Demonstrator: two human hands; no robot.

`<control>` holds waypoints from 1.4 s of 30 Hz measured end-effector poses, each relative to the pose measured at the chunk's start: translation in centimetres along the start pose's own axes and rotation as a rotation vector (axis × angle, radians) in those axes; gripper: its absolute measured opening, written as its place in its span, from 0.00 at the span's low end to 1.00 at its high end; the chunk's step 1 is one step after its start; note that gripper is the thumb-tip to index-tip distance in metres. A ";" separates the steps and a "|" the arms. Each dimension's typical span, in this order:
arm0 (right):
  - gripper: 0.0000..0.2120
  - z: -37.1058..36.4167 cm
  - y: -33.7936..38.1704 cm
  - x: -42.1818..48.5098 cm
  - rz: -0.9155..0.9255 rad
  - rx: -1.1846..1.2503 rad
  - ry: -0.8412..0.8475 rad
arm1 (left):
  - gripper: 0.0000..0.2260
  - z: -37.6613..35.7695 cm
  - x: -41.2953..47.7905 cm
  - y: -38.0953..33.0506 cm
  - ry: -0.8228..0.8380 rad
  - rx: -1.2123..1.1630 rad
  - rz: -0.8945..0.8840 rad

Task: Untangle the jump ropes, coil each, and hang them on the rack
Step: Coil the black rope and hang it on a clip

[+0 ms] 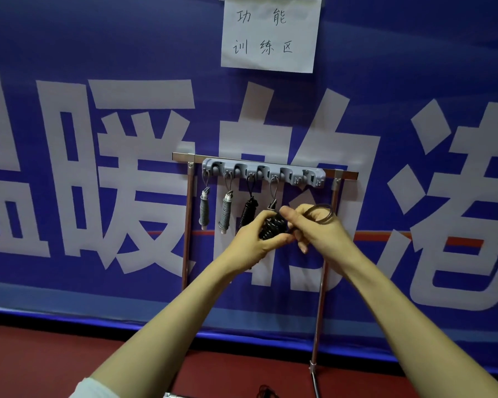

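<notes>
Left hand (255,242) clenched round black coil (271,228), axis tilted; right hand (322,235) fingers pinching loose loop (331,214). Rack (263,169) directly above; free hook (311,176) up-right, nearer right hand.

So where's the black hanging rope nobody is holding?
Head view, centre: the black rope hangs on the grey rack, right of two grey ropes, above the left hand.
</notes>
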State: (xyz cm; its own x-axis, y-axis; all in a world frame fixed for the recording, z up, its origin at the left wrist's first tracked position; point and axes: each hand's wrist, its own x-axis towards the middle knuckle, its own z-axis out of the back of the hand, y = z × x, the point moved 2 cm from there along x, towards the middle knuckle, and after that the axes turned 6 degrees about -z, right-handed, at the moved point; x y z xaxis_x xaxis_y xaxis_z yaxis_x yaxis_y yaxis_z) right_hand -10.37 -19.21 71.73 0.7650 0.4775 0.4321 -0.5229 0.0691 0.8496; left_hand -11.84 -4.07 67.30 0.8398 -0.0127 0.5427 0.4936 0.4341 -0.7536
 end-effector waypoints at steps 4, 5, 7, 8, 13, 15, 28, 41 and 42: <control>0.08 0.2 -0.3 -0.2 -0.063 0.074 0.123 | 0.15 0.1 -0.5 0.5 -0.091 -0.058 0.054; 0.08 0.1 -0.4 -0.1 -0.059 0.078 0.100 | 0.14 0.0 -0.6 0.6 -0.119 -0.111 0.070; 0.08 0.1 -0.5 0.1 -0.013 0.053 -0.011 | 0.13 -0.1 -0.7 0.4 -0.148 -0.180 0.078; 0.09 0.2 -0.6 0.3 0.025 0.012 -0.081 | 0.13 -0.2 -0.7 0.2 -0.154 -0.212 0.075; 0.12 -0.1 -0.7 0.2 0.180 -0.112 -0.120 | 0.16 0.3 -0.7 -0.5 -0.217 -0.329 0.079; 0.12 -0.7 -0.6 0.3 0.191 -0.089 -0.117 | 0.17 0.4 -0.7 -0.6 -0.210 -0.229 0.045; 0.15 -0.7 -0.2 0.9 0.053 -0.117 -0.079 | 0.17 0.4 -0.7 -1.2 -0.225 -0.029 0.019; 0.03 -1.0 0.1 0.2 0.155 -0.266 -0.140 | 0.16 0.2 -1.3 -1.0 -0.142 -0.162 0.068; 0.02 -1.2 0.2 0.2 0.167 -0.287 -0.161 | 0.16 0.1 -1.3 -1.3 -0.156 -0.259 0.103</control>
State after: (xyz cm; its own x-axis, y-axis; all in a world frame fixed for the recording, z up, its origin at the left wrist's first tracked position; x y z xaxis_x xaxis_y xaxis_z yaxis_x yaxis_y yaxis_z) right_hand -10.77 -18.10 71.62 0.6976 0.3603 0.6193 -0.7123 0.2556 0.6537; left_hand -13.63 -4.50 67.56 0.8535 0.1665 0.4938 0.4655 0.1824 -0.8661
